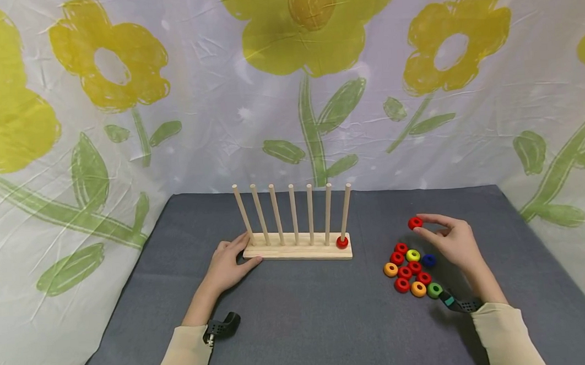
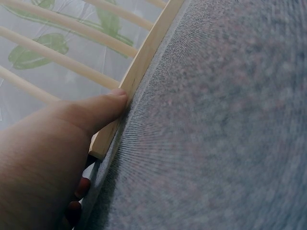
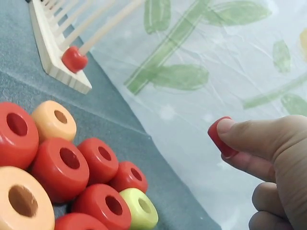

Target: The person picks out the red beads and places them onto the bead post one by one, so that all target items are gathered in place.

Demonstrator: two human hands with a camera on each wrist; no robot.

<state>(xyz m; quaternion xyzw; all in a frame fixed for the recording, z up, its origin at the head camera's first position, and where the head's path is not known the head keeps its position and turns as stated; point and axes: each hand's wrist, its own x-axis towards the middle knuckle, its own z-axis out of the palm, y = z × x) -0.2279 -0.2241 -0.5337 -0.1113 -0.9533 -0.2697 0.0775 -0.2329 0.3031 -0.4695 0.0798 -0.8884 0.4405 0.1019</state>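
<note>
In the head view a wooden peg rack (image 1: 298, 252) stands at mid-table, with a red bead (image 1: 342, 242) at the foot of its rightmost peg. My left hand (image 1: 229, 266) holds the rack's left end, and its thumb (image 2: 103, 108) lies along the front edge of the base. Over at the right, my right hand (image 1: 451, 240) pinches another red bead (image 3: 223, 138) between thumb and index finger, raised above the table. Below it lie loose beads: several red (image 1: 405, 272), two orange (image 1: 418, 289), one yellow (image 1: 413, 255), one blue (image 1: 429, 260), one green (image 1: 434, 290).
A dark grey cloth (image 1: 319, 319) covers the table. Behind and at both sides hangs a pale curtain (image 1: 210, 137) printed with yellow flowers and green leaves. Each wrist wears a black strap (image 1: 222, 326).
</note>
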